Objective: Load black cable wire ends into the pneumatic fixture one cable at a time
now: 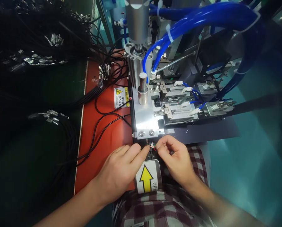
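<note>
Thin coloured wires [153, 146], with red and green among them, stretch across the small gap between my two hands at the front of a metal machine. My left hand [123, 165] is closed, its fingertips at the left end of the wires; the thumb is hidden beneath. From the other side, my right hand [176, 157] pinches the wires between thumb and index finger. Just beyond the fingertips is the front edge of the machine's metal plate [144, 121]. A white label with a yellow arrow [146, 178] lies below the wires, between my wrists.
An orange-red work surface [103, 135] on the left carries black cables [108, 80] and a warning label [121, 97]. Bundled cables with metal connectors [53, 116] lie farther left. Blue air hoses [202, 19] arch over the machine's cylinders. A dark panel [209, 130] extends rightward.
</note>
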`<move>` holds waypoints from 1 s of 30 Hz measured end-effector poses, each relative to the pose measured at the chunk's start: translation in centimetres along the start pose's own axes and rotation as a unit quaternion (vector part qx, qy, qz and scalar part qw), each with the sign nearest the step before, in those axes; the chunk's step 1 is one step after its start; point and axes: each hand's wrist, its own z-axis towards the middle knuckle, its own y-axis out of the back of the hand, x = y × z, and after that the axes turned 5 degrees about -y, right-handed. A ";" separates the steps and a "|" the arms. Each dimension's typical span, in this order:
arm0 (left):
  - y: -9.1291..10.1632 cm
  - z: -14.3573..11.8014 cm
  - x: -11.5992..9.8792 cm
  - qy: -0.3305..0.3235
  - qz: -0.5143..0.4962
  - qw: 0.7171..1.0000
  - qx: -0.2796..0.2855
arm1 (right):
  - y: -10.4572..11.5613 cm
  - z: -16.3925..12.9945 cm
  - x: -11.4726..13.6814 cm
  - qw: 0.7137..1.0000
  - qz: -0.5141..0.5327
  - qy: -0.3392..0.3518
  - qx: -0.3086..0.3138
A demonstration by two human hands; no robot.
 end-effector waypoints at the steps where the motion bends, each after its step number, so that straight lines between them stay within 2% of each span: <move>1: 0.0 0.0 0.0 0.000 0.000 1.000 -0.001 | 0.0 0.0 -0.1 1.000 -0.008 0.015 -0.004; 10: -0.2 0.0 0.2 -0.002 -0.009 1.000 -0.007 | 0.5 0.2 -0.3 0.995 0.071 -0.045 0.054; 18: -0.1 0.3 0.1 -0.003 -0.018 1.000 -0.016 | 0.4 0.1 -0.1 0.992 0.096 -0.073 0.048; 21: 0.0 0.2 0.1 -0.002 -0.018 1.000 -0.018 | 0.4 0.0 -0.2 0.994 0.074 -0.056 0.049; 27: -0.1 0.1 0.1 -0.004 -0.014 1.000 -0.013 | 0.3 -0.1 -0.9 0.998 -0.012 0.060 0.012; 30: -0.1 0.2 0.1 -0.002 -0.015 1.000 -0.013 | 0.2 0.0 -0.8 0.998 0.001 0.057 0.014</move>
